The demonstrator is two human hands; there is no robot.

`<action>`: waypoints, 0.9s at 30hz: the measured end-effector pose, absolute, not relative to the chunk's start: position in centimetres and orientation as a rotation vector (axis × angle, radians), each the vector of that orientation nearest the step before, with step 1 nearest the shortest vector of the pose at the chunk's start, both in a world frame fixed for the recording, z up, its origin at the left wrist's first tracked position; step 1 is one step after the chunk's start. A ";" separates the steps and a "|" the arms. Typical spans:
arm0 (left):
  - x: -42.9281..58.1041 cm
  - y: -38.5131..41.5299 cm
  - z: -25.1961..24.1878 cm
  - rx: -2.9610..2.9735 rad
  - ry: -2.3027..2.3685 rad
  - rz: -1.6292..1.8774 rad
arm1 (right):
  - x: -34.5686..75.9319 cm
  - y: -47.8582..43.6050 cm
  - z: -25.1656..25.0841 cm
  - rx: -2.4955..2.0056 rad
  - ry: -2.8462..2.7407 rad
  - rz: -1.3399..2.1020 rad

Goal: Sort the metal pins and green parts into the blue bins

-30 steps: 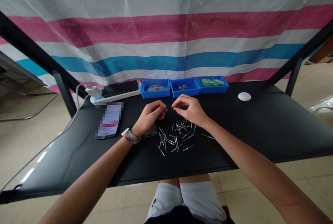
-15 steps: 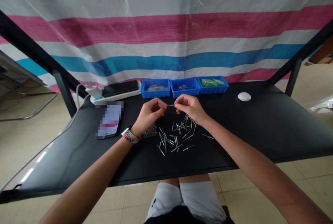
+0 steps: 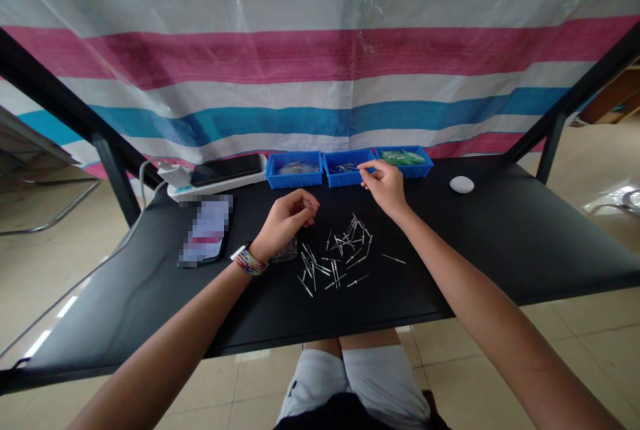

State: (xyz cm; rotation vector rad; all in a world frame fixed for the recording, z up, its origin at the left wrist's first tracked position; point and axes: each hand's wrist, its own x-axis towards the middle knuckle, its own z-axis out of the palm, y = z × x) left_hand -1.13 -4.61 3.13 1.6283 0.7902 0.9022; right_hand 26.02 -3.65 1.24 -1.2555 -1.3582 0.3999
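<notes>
My right hand (image 3: 384, 187) is at the front right corner of the middle blue bin (image 3: 345, 180), its thumb and fingers closed near the rim. Whatever they hold, if anything, is too small to make out. Several thin metal blind rivets (image 3: 344, 167) lie inside that bin. My left hand (image 3: 293, 213) hovers over the table in front of the bins with its fingers curled together and no rivet showing in them. Below and between the hands, many loose blind rivets (image 3: 334, 269) are scattered on the black table. A small clear plastic bag (image 3: 287, 251) lies partly behind my left wrist.
The left blue bin (image 3: 295, 178) holds a clear bag, and the right blue bin (image 3: 407, 167) holds green packets. A white power strip (image 3: 220, 186) with a dark phone (image 3: 227, 170) on it stands left. Another phone (image 3: 206, 230) lies nearer. A white mouse (image 3: 461, 185) sits right.
Half a second ago both hands met around one blind rivet. My right hand has since moved away, right and back to the middle bin, while my left stays nearly in place.
</notes>
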 end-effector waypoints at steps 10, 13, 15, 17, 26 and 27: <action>-1.3 -4.5 3.5 1.624 0.805 0.935 | 26.3 -5.8 2.9 -1.237 -2.057 0.710; -1.3 -4.5 3.5 1.628 0.803 0.926 | 26.6 -6.3 3.1 -1.269 -2.221 0.737; -1.3 -4.6 3.5 1.634 0.804 0.916 | 26.7 -6.6 3.2 -1.300 -2.263 0.780; -1.3 -4.6 3.5 1.640 0.806 0.911 | 26.8 -6.7 3.2 -1.319 -2.270 0.823; -1.3 -4.4 3.3 1.652 0.822 0.907 | 26.5 -6.8 3.1 -1.325 -2.270 0.828; -1.3 -4.4 3.3 1.653 0.823 0.906 | 26.4 -6.9 3.1 -1.308 -2.250 0.817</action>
